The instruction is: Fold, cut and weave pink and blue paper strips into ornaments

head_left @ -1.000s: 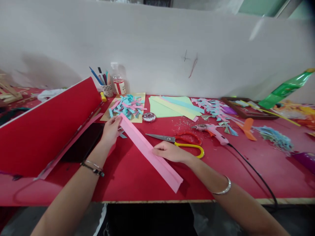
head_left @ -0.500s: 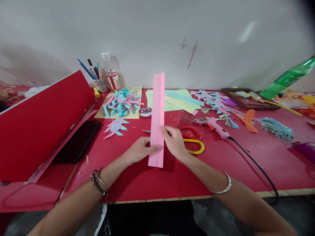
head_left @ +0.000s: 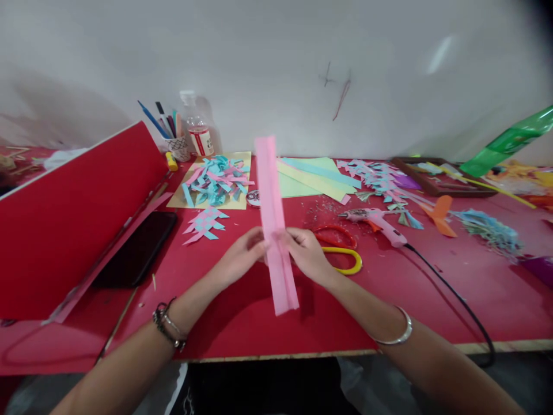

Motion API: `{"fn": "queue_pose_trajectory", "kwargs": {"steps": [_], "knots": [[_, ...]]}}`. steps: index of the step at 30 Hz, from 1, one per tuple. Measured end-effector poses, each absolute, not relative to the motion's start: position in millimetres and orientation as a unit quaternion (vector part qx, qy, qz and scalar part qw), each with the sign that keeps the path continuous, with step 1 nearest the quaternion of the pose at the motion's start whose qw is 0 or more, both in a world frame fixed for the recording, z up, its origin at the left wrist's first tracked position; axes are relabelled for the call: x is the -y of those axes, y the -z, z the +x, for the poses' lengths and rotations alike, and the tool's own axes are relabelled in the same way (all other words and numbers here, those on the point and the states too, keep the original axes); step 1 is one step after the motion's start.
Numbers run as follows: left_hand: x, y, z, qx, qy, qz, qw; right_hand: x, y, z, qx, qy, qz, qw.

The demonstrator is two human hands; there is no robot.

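In the head view, my only feed, the left hand pinches the left edge of a pink paper strip between thumb and fingers; the right hand pinches its right edge. The strip runs between the 2 hands, jutting beyond and below them, apparently lifted off the red table. I judge that uneven pinching could skew its lengthwise crease or buckle it, since both ends are unsupported. Just beyond the right hand, scissors lie partly hidden; a careless elbow could knock them. Farther right, if the glue gun is hot, which I cannot tell, its nozzle could burn. Ahead of the left hand, a wide sweep might disturb the woven paper piece.
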State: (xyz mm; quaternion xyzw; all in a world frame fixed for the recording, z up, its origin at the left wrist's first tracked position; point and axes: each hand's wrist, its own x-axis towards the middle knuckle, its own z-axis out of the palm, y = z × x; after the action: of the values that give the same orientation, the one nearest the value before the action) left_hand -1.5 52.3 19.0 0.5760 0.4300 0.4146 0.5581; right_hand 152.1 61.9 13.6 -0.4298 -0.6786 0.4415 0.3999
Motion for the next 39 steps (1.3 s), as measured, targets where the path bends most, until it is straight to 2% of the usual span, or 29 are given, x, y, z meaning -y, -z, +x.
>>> {"fn": "queue_pose_trajectory", "kwargs": {"steps": [5, 8, 10, 12, 14, 16, 19, 21, 27, 36, 39], "knots": [[-68, -16, -24, -0.505, -0.571, 0.454, 0.461, -56, -17, 154, 0.76, -0.546, -0.319, 0.153], [-75, -16, -33, -0.56, -0.575, 0.422, 0.422, -58, -17, 157, 0.773, -0.545, -0.307, 0.103], [-76, -15, -34, -0.595, -0.55, 0.437, 0.391, -61, -15, 157, 0.775, -0.528, -0.316, 0.144], [-74, -14, -30, -0.614, -0.512, 0.478, 0.363, -62, -14, 155, 0.762, -0.485, -0.348, 0.251], [-69, -12, -22, -0.61, -0.465, 0.53, 0.361, -62, -15, 153, 0.743, -0.409, -0.389, 0.359], [-63, -9, -13, -0.578, -0.417, 0.594, 0.373, -61, -16, 152, 0.749, -0.321, -0.411, 0.408], [-53, -6, -1, -0.535, -0.364, 0.673, 0.358, -61, -17, 152, 0.783, -0.238, -0.406, 0.407], [-48, -5, 5, -0.505, -0.333, 0.719, 0.342, -62, -18, 153, 0.792, -0.23, -0.402, 0.398], [-46, -8, 10, -0.435, -0.283, 0.809, 0.275, -67, -15, 153, 0.77, -0.264, -0.438, 0.381], [-66, -14, 7, -0.414, -0.214, 0.875, 0.132, -81, -3, 158, 0.703, -0.36, -0.469, 0.395], [-73, -15, 8, -0.42, -0.244, 0.859, 0.16, -81, -5, 161, 0.709, -0.348, -0.464, 0.402]]}}
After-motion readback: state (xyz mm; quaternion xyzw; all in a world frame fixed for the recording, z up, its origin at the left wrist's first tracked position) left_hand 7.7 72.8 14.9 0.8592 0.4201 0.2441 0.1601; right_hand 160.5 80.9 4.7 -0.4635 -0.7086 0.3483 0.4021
